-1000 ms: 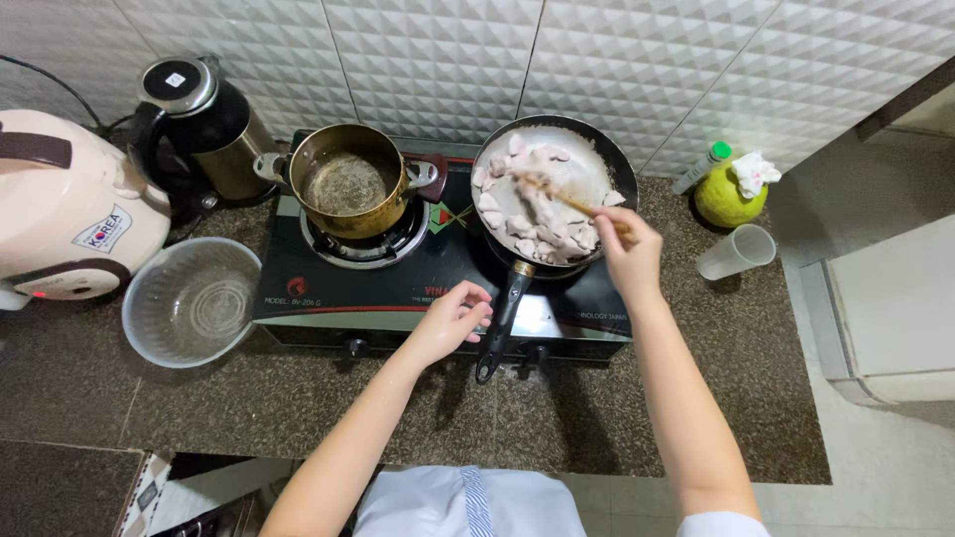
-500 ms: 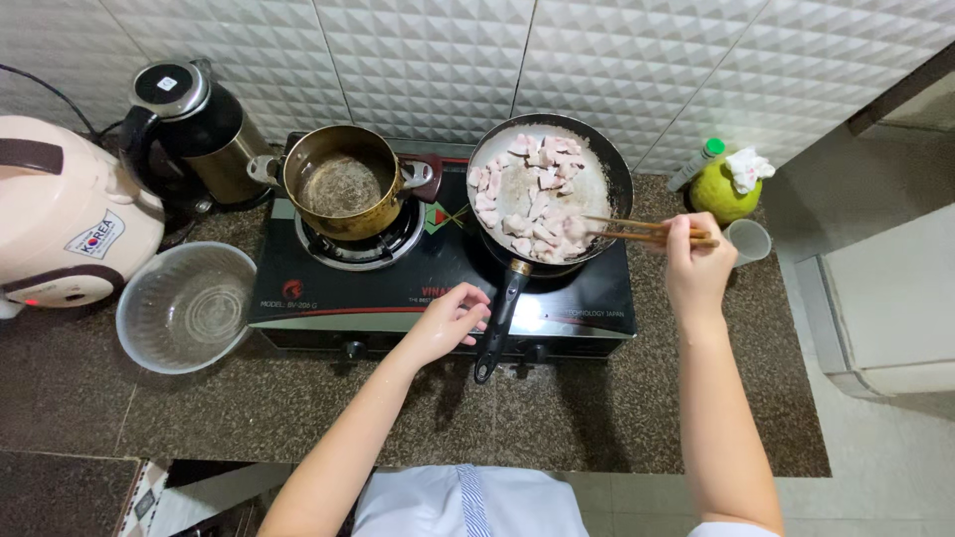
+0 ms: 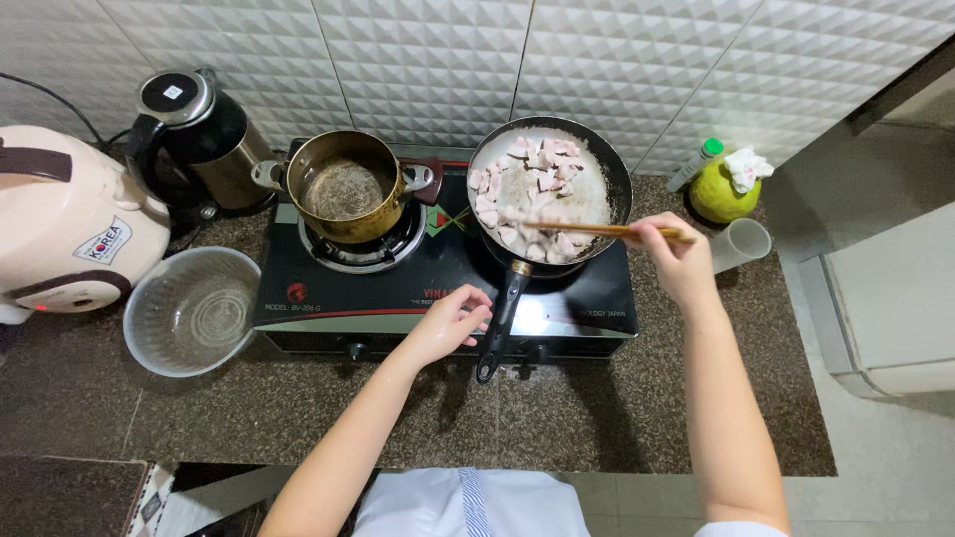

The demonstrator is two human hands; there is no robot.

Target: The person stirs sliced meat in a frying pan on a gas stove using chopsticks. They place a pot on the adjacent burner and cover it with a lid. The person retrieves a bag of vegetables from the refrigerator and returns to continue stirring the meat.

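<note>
Right hand (image 3: pixel 676 261), at the right of the stove, grip closed on a pair of wooden chopsticks (image 3: pixel 597 229) that run leftward and level over the rim of the black frying pan (image 3: pixel 549 189); their tips lie among the pale meat pieces (image 3: pixel 527 194) that cover the pan's floor. Pan sits on the right burner of the black gas stove (image 3: pixel 438 288), its long black handle (image 3: pixel 500 323) pointing toward the near edge of the stove. Left hand (image 3: pixel 450 323) rests at the stove's near edge just left of that handle, fingers loosely curled and touching or almost touching it; grip not closed on anything that can be made out. On the left burner, a brass-coloured saucepan (image 3: pixel 343 184), short handle pointing right toward the pan; inside is dark and its contents cannot be told. Left of the stove on the speckled dark tabletop (image 3: pixel 617 418): a clear plastic bowl (image 3: pixel 192 310) near, a cream rice cooker (image 3: pixel 65 234) at the far left, a black and steel kettle (image 3: pixel 194 134) behind. Right of the stove: a green round fruit (image 3: pixel 723 194) with a crumpled white scrap on top, a small green-capped bottle (image 3: pixel 693 164) leaning beside it, and a white cup (image 3: pixel 741 244) just right of the right hand. White tiled wall (image 3: pixel 448 60) behind.
</note>
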